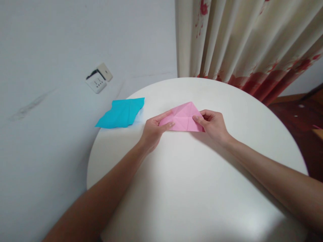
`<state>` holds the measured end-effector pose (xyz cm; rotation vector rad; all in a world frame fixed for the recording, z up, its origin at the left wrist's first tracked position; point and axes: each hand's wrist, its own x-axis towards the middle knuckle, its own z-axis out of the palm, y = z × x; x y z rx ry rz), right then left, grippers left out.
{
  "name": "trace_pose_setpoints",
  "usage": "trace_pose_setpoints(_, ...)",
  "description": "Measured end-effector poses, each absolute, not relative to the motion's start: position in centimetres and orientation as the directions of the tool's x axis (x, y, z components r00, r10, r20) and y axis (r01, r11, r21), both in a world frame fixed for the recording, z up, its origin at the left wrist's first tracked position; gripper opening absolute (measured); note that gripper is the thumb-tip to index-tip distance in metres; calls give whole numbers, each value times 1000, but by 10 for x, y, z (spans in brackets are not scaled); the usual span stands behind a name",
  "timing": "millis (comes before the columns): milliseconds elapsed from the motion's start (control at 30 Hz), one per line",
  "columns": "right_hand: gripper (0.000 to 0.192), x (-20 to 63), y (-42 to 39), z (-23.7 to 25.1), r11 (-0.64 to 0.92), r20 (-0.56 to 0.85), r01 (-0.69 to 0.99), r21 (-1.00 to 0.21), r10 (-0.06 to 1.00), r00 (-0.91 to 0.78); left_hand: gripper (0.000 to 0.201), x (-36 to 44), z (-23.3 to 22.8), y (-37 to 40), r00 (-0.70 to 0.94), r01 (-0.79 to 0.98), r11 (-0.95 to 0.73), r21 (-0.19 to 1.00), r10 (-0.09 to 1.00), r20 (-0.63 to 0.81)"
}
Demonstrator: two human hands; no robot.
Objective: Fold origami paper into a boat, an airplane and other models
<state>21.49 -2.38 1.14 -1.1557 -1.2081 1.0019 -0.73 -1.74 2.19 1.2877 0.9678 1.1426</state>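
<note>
Pinching the pink paper [183, 117] at both ends, we keep it flat on the round white worktop [196, 188], nr the far-middle. Our left hand [153, 129] grips its left corner w/ thumb and fingers; right hand [213, 123] is closed on the right corner. Blue paper [121, 113] lies well apart, overhanging the worktop's left edge. Near half bare, lots of room. Curtain [242, 40] hangs behind the far edge.

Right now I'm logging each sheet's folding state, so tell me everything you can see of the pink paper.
The pink paper is a thin matte sheet folded into a pointed, roughly triangular shape with visible creases. It lies flat on the white round table. The left hand presses its left corner; the right hand pinches its right edge.
</note>
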Motion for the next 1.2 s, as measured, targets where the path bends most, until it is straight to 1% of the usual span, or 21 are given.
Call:
trace_pose_setpoints(133, 30, 214, -24, 12, 183, 187, 41, -982, 974, 126, 48, -10, 16, -15, 166, 148, -149, 978, 978, 124)
trace_pose_setpoints(200, 29, 214, -25, 12, 192, 197, 46, -980, 973, 123, 37, -11, 16, -14, 188, 233, -217, 948, 966, 175)
trace_pose_setpoints(267, 29, 214, -26, 12, 198, 203, 56, -979, 972, 116, 28, -11, 18, -15, 235, 309, -254, 916, 954, 186)
trace_pose_setpoints(333, 30, 214, -27, 13, 196, 202, 65, -979, 973, 108, 31, -12, 21, -16, 270, 397, -222, 891, 956, 118)
trace_pose_setpoints(400, 32, 213, -27, 15, 180, 186, 70, -981, 977, 100, 39, -12, 24, -17, 285, 468, -168, 868, 958, 32)
trace_pose_setpoints(467, 33, 213, -28, 16, 152, 158, 77, -985, 984, 85, 43, -14, 27, -17, 325, 469, -148, 870, 945, -14)
trace_pose_setpoints(533, 34, 212, -28, 17, 119, 126, 93, -988, 990, 67, 41, -15, 29, -17, 403, 419, -126, 899, 913, -60)
trace_pose_setpoints(633, 36, 211, -30, 16, 85, 89, 126, -988, 996, 20, 41, -17, 31, -17, 469, 355, -16, 935, 868, -163)
trace_pose_setpoints(800, 43, 210, -32, 14, 49, 41, 167, -985, 998, -49, 40, -14, 28, -20, 451, 270, 180, 946, 844, -290)
trace_pose_setpoints(933, 45, 213, -29, 9, 81, 66, 236, -968, 995, -69, 38, -11, 24, -22, 444, 215, 268, 939, 830, -339)
trace_pose_setpoints(1000, 43, 215, -27, 5, 96, 75, 267, -959, 993, -86, 37, -10, 22, -23, 437, 238, 272, 932, 827, -353)
trace_pose_setpoints(1067, 40, 217, -25, 1, 110, 82, 290, -951, 991, -108, 36, -10, 22, -22, 426, 296, 228, 927, 838, -342)
trace_pose_setpoints(1200, 34, 219, -22, -6, 156, 112, 338, -928, 983, -146, 35, -14, 20, -19, 463, 413, 7, 911, 860, -216)
